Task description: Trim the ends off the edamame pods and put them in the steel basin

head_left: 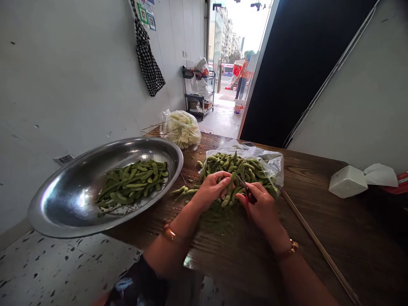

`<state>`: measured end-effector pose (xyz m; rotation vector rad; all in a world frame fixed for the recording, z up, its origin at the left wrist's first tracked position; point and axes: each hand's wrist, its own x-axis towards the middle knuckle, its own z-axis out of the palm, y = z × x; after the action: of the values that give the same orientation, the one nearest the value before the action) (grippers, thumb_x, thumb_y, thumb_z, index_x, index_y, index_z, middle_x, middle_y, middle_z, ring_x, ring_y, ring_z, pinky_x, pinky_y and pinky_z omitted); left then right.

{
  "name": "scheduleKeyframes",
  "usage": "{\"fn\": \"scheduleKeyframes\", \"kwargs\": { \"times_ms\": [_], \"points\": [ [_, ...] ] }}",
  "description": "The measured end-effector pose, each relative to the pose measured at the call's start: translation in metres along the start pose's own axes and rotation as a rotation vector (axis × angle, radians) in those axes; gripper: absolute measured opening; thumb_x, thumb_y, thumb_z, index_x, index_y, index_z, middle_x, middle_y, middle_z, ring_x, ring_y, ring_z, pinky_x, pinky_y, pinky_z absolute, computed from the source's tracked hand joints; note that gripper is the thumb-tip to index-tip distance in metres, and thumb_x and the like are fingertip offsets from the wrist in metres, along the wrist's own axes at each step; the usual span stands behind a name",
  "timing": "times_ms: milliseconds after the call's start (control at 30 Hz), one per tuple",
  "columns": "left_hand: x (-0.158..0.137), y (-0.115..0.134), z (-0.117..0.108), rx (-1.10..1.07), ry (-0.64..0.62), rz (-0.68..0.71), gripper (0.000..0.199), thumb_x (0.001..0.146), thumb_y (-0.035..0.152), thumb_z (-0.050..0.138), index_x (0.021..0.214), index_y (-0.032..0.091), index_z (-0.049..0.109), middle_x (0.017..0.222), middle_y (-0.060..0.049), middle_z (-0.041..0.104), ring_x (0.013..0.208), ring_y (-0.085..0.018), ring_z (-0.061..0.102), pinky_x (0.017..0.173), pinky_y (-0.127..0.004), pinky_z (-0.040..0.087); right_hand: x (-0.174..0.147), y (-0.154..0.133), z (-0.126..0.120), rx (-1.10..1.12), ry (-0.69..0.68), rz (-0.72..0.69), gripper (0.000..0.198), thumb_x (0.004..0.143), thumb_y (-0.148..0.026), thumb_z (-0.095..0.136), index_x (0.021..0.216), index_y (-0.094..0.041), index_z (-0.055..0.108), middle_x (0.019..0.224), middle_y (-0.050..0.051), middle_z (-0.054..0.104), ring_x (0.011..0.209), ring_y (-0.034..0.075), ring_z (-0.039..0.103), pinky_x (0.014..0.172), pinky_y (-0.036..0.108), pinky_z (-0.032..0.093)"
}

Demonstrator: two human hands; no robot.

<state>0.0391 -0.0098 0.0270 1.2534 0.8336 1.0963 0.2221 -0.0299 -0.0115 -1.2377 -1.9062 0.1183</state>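
My left hand (214, 190) is closed around an edamame pod (230, 189), held over the heap. Red-handled scissors (248, 204) are gripped in my right hand (263, 207), their blades pointing up and left beside that pod. Under and behind both hands, a pile of green edamame pods (219, 162) lies on a clear plastic bag (274, 165). To the left stands a wide steel basin (70, 199) with more edamame pods (137, 182) inside. A few loose pods (183, 191) rest on the wood between basin and pile. My fingers partly hide the scissor handles.
The dark wooden table (309, 182) carries a bag of cauliflower (181, 129) at the back and a long wooden stick (318, 244) on the right. A white tissue pack (347, 182) sits at the right. Beyond are a cart (199, 98) and a glass doorway with a person (244, 76) outside.
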Motion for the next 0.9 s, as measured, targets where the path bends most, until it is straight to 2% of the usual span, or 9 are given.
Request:
{"fn": "scheduleKeyframes", "kwargs": {
  "times_ms": [133,233,333,400,467,733,900],
  "points": [
    [-0.003,0.001,0.005,0.029,-0.001,0.000,0.035,0.077,0.043,0.065,0.094,0.013,0.061,0.070,-0.001,0.062,0.042,-0.003,0.037,0.042,-0.018,0.030,0.000,-0.001,-0.002,-0.023,-0.042,0.006,0.036,0.085,-0.043,0.062,0.112,-0.020,0.063,0.100,0.007,0.066,0.081,0.020,0.064,0.073,0.032,0.053],
    [-0.003,0.002,0.007,0.203,-0.008,0.039,0.030,0.078,0.040,0.064,0.089,0.012,0.066,0.067,-0.001,0.062,0.045,-0.005,0.039,0.043,-0.019,0.030,0.001,-0.002,-0.003,0.007,-0.061,-0.007,0.035,0.084,-0.042,0.063,0.112,-0.021,0.063,0.099,0.007,0.066,0.081,0.020,0.065,0.070,0.031,0.052],
    [-0.003,0.004,0.010,0.379,-0.020,0.143,0.021,0.078,0.034,0.063,0.077,0.014,0.070,0.069,-0.003,0.065,0.061,-0.011,0.052,0.058,-0.022,0.041,0.001,-0.003,-0.005,0.032,-0.056,-0.027,0.035,0.082,-0.042,0.065,0.110,-0.020,0.063,0.099,0.007,0.066,0.080,0.019,0.065,0.071,0.030,0.052],
    [-0.003,0.004,0.012,0.426,-0.027,0.182,0.018,0.078,0.031,0.063,0.080,0.016,0.073,0.075,-0.003,0.069,0.074,-0.015,0.058,0.071,-0.025,0.045,0.001,-0.004,-0.006,0.020,-0.049,-0.026,0.037,0.080,-0.043,0.067,0.109,-0.020,0.064,0.099,0.007,0.066,0.078,0.019,0.064,0.070,0.030,0.052],
    [-0.004,0.003,0.015,0.451,-0.034,0.182,0.018,0.078,0.029,0.063,0.085,0.017,0.074,0.081,-0.003,0.071,0.079,-0.017,0.060,0.077,-0.026,0.045,0.002,-0.005,-0.007,-0.003,-0.055,-0.023,0.037,0.080,-0.043,0.067,0.109,-0.020,0.064,0.099,0.007,0.065,0.077,0.019,0.064,0.068,0.030,0.052],
    [-0.003,0.003,0.014,0.551,0.021,0.230,0.013,0.075,0.026,0.063,0.071,0.019,0.073,0.070,-0.002,0.069,0.070,-0.016,0.058,0.070,-0.025,0.043,0.004,-0.003,-0.009,0.030,-0.116,-0.050,0.029,0.083,-0.037,0.065,0.107,-0.021,0.065,0.095,0.006,0.066,0.080,0.019,0.064,0.072,0.029,0.052],
    [0.001,0.000,0.010,0.603,0.113,0.259,0.006,0.070,0.020,0.068,0.068,0.020,0.073,0.071,-0.003,0.071,0.071,-0.018,0.061,0.076,-0.028,0.045,0.003,0.000,-0.009,0.004,-0.150,-0.039,0.032,0.084,-0.040,0.063,0.108,-0.020,0.066,0.092,0.006,0.066,0.078,0.019,0.064,0.071,0.030,0.052]
  ]
}}
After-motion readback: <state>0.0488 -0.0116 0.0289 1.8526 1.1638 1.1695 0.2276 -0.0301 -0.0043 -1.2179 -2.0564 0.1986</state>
